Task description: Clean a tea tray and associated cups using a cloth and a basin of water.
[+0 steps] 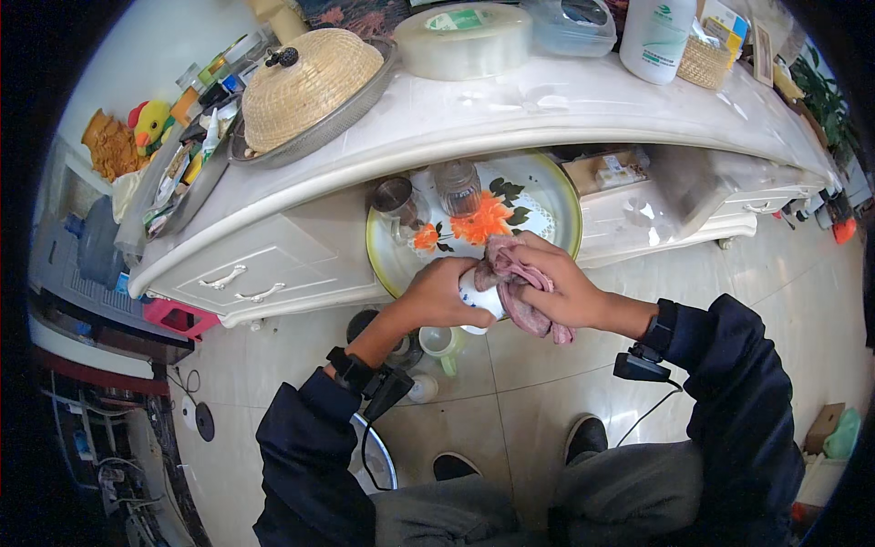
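Observation:
My left hand [441,292] grips a small white cup [478,299] with blue markings, in front of the cabinet. Bunched in my right hand [566,284] is a pink cloth [521,273], pressed against the cup, so part of the cup is hidden. Just beyond both hands, a round enamel tray [574,225] with a yellow rim and orange flowers juts out of the cabinet's open shelf. A clear ribbed glass jar [456,189] and a dark-toned glass cup [396,200] stand on it.
Below my hands, a pale green mug [439,345] and a small white item [423,388] stand on the tiled floor. A metal-rimmed basin [388,451] is partly behind my left sleeve. On the white cabinet top [547,102] sit a woven dome cover [307,89], a tape roll [465,44] and a white bottle [656,41].

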{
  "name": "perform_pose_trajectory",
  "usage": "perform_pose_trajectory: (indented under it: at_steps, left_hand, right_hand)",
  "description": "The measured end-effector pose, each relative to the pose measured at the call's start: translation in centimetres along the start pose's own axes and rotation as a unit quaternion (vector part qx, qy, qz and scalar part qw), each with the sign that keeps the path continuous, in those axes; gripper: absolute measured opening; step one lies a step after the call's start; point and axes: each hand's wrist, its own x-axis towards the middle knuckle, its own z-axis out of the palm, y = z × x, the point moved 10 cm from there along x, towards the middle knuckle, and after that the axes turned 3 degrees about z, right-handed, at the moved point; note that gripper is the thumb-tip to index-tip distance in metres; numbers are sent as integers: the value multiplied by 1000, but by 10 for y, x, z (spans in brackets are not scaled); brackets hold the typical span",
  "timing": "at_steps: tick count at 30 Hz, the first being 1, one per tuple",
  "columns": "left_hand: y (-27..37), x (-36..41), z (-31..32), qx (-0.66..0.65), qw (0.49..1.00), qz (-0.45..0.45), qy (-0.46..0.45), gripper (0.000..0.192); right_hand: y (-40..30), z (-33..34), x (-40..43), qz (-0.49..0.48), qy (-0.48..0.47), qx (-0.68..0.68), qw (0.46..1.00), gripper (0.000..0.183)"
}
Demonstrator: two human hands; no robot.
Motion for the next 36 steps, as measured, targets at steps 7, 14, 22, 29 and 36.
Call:
perform_pose_trajectory:
  at_steps: [7, 14, 22, 29, 36]
  left_hand:
    - [13, -1, 4, -12, 995, 101, 19, 56]
    - [38, -15, -18, 227, 955, 83, 172, 61]
    - [53, -23, -40, 227, 918, 146, 291, 59]
    - [53, -31, -41, 156, 914, 223, 302, 69]
    - [41, -27, -47, 118, 914, 195, 334, 70]
  right_hand:
    - [-3, 4, 6, -50, -55, -7, 997, 37]
    - [28, 14, 7, 44, 36, -18, 998, 44]
    - [76, 13, 14, 288, 76, 429, 853, 34]
    - [62, 13, 12, 288, 34, 502, 815, 38]
    - [42, -5, 15, 105, 80, 259, 957, 45]
